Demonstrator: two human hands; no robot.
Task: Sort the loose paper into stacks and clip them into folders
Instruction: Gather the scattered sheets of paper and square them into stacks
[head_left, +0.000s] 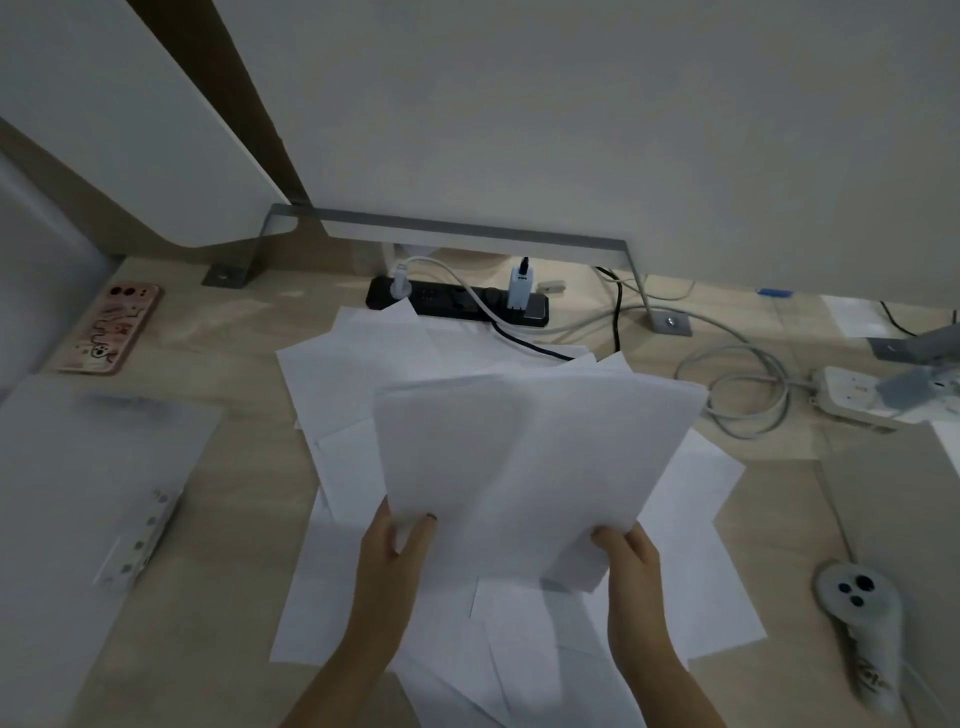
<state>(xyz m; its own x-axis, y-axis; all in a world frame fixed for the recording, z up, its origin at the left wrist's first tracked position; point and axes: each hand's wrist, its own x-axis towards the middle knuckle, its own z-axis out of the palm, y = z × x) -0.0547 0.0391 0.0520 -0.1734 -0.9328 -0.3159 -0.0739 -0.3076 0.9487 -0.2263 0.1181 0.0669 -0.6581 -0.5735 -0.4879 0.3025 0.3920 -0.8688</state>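
I am holding a fanned sheaf of white sheets (519, 457) up over the counter (234, 338). My left grip (387, 553) is pinching its near left corner, thumb on top, and my right grip (631, 561) is curling round its near right corner. More loose paper (358, 358) is lying spread beneath. A pale folder (88, 467) is resting on the left.

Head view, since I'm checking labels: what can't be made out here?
All in the head view:
Held white paper sheets: any print is blurred away.
Left hand and right hand: fingers hidden behind those sheets.
Pale plastic folder: cut off by the left edge.
Loose white desk sheets: middle covered by held sheets.
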